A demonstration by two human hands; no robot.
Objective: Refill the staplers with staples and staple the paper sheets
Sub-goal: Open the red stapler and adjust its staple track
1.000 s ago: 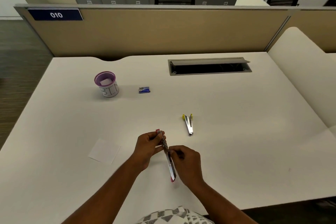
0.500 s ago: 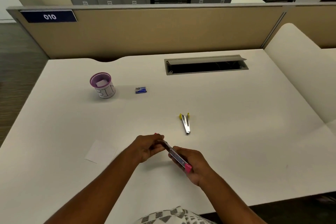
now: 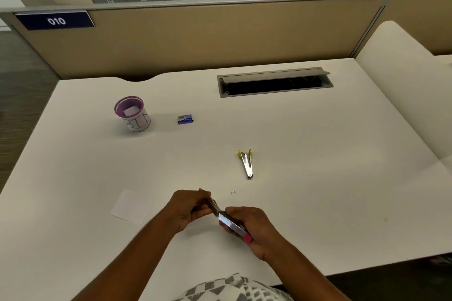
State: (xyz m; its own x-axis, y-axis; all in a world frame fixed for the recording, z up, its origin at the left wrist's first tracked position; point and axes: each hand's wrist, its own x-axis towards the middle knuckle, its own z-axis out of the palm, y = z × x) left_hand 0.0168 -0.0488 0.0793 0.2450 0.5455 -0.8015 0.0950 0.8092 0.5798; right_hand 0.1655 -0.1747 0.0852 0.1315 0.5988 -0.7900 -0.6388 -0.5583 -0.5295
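Observation:
I hold a slim metal stapler with pink ends (image 3: 231, 223) in both hands above the near part of the white desk (image 3: 318, 178). My left hand (image 3: 188, 206) pinches its far end; my right hand (image 3: 252, 225) grips its near end, the pink tip showing below my fingers. A second metal stapler with yellow ends (image 3: 246, 162) lies open in a narrow V farther back. A small bit of staples (image 3: 233, 192) lies between it and my hands. A blue staple box (image 3: 185, 119) sits further back left. A white paper sheet (image 3: 132, 205) lies left of my left hand.
A purple-rimmed white cup marked BIN (image 3: 133, 113) stands at the back left, paper inside. An open cable slot (image 3: 275, 82) is set in the desk's back. A beige partition (image 3: 220, 36) borders the far edge, and a white rounded divider (image 3: 403, 85) stands on the right.
The pink stapler has swung from pointing toward me to lying diagonally, pink tip at lower right. A small bit of staples now lies on the desk beyond my hands.

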